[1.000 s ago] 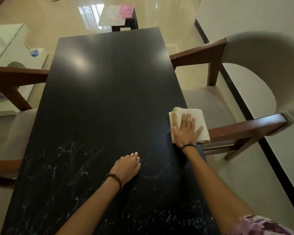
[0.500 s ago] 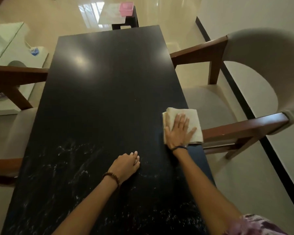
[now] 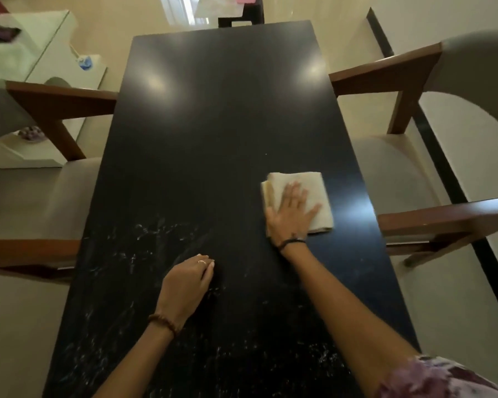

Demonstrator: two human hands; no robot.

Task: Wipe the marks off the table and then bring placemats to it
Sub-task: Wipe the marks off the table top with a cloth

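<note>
- Right hand (image 3: 289, 214) is pressing flat, fingers straight & spread, on folded cloth (image 3: 302, 193).
- Black table (image 3: 224, 116) is carrying white marks (image 3: 144, 248) across its near half.
- Cloth is lying near table's right edge, w/ an armchair (image 3: 431, 173) beside.
- Left hand (image 3: 187, 282) is resting on the marks, fingers loosely curled, holding nothing.

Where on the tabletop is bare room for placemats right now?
The far half of the table, between the two chairs' armrests, is bare. The near half is taken: cloth under the right hand, left hand resting amid white marks.
</note>
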